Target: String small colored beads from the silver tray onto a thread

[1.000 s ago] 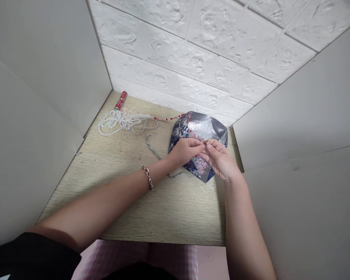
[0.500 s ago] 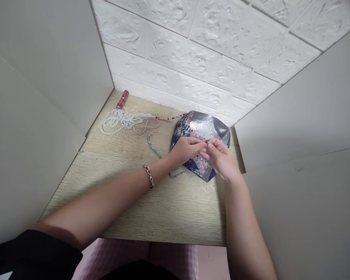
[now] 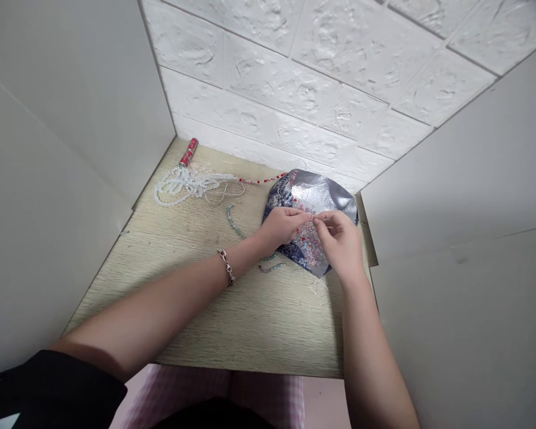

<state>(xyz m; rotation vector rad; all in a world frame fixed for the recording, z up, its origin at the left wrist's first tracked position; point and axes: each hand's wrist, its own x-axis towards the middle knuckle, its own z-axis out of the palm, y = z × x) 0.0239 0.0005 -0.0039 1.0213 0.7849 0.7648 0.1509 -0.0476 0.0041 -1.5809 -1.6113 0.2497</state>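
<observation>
My left hand (image 3: 286, 226) and my right hand (image 3: 340, 243) meet fingertip to fingertip, both closed in a pinch. Whatever lies between the fingertips is too small to make out. Below them spreads a dark blue, silver-lined pouch (image 3: 324, 193), with loose pink, red and clear beads (image 3: 311, 245) heaped on its lining. A strand of pale green-blue beads (image 3: 234, 223) runs under my left wrist, and a short beaded end (image 3: 271, 269) shows on the near side.
White bead strands (image 3: 183, 185) lie at the table's back left beside a red cylinder (image 3: 188, 152). A red bead string (image 3: 261, 181) reaches the pouch. Clear thread ends (image 3: 318, 287) lie in front of it. White walls enclose the wooden table (image 3: 250, 322).
My right hand has turned, with its back now more toward me and its fingers bent down at the pinch. My left hand has shifted slightly left. The pouch sits a little further right.
</observation>
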